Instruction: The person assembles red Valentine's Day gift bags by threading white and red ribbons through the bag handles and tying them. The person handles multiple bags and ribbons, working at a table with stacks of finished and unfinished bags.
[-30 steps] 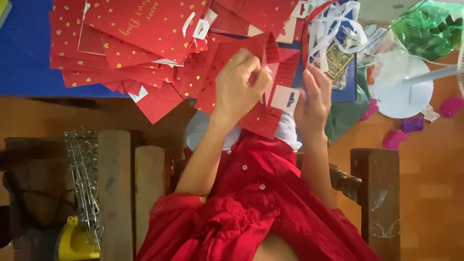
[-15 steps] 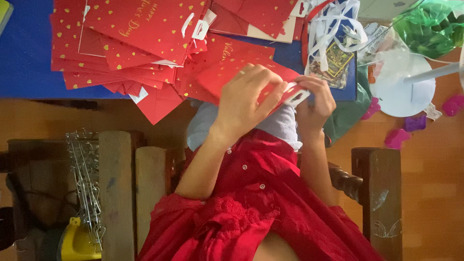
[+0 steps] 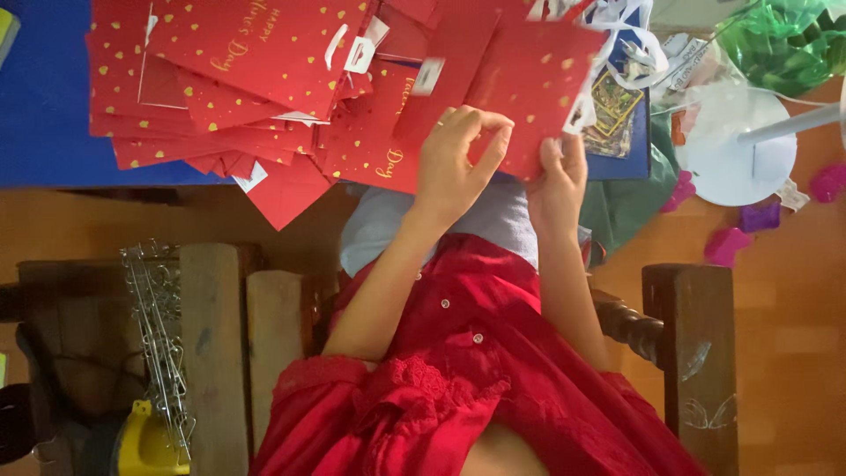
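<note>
Head view, left to right: a pile of red paper gift bags [image 3: 238,79] with gold hearts covers the blue table [image 3: 44,115]. Beside it the left hand [image 3: 454,163] and right hand [image 3: 557,181] hold a red gift bag [image 3: 529,84], fingers pinched on its lower edge above the lap.

Blue table surface [image 3: 53,123] carried a fanned heap of red paper bags [image 3: 256,79] with gold hearts. Orange floor [image 3: 784,291] held a white round fan base [image 3: 731,145] and small pink plastic pieces [image 3: 727,245].
</note>
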A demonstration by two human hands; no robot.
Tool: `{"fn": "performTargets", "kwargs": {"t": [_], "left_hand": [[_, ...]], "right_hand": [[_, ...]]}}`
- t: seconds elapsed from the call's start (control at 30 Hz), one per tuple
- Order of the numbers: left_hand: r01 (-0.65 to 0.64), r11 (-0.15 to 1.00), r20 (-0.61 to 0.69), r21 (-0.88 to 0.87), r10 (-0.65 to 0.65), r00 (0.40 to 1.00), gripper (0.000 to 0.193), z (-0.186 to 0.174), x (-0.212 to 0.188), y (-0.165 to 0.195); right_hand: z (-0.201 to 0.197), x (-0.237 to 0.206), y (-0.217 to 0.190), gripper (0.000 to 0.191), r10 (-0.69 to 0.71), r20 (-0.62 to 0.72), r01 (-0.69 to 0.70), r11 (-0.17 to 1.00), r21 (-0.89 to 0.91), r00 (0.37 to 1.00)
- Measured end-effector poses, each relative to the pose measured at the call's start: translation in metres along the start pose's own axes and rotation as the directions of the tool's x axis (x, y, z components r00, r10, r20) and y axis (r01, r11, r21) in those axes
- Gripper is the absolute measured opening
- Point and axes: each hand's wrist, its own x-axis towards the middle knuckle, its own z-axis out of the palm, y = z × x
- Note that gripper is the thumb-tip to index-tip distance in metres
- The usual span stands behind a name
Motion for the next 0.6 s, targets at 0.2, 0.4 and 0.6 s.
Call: {"fn": "performTargets", "kwargs": {"t": [0.2,0.4,0.6], "left_hand": [[0.07,0.986,0.139,0.154,-0.091,0.986,0.016,0.028,-0.018,-0.041],[0.137,0.975,0.165,0.172,-0.166,0.972,0.049,0.05,-0.029,-0.089],[0.204,0.956,0.143,0.211,-0.237,0.961,0.051,0.055,-0.038,-0.11]], "right_hand": [[-0.008,-0.005,0.017,0.013,0.123,-0.01,-0.12,0.944,-0.308,0.992],[-0.007,-0.005,0.034,0.015,0.129,0.124,0.008,0.66,-0.751,0.984],[-0.005,-0.009,0.014,0.018,0.106,0.251,0.185,0.422,-0.888,0.962]]}}
